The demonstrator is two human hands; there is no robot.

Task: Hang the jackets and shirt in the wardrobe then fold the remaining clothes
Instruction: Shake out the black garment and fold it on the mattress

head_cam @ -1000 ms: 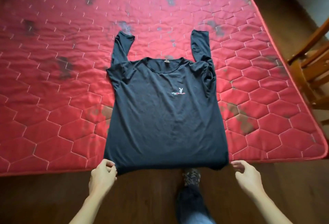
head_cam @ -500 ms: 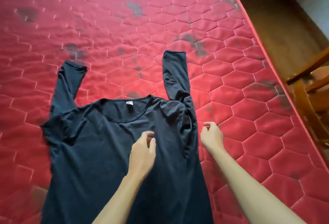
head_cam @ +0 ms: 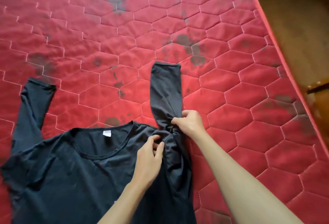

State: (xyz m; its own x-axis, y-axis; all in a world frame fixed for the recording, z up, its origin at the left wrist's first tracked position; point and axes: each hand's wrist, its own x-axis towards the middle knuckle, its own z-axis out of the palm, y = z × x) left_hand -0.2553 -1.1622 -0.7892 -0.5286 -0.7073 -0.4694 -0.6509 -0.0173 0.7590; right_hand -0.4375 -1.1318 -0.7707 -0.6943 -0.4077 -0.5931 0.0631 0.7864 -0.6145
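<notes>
A black long-sleeved top (head_cam: 71, 179) lies face up on the red quilted mattress (head_cam: 249, 134), collar and white label toward the far side. Both sleeves point away from me; the right sleeve (head_cam: 165, 90) runs straight up from a bunched shoulder. My right hand (head_cam: 189, 122) pinches the crumpled cloth at the base of that sleeve. My left hand (head_cam: 149, 156) rests on the shoulder just beside the collar, thumb and fingers closing on the fabric there. The top's hem is out of view below.
The mattress carries dark stains in several spots. Its right edge runs diagonally at the upper right, with a wooden floor (head_cam: 293, 19) beyond. Part of a wooden chair (head_cam: 318, 88) shows at the right border.
Both hands left the hem, moved up to the top's right shoulder and took hold of the bunched cloth. The view has closed in and shifted right.
</notes>
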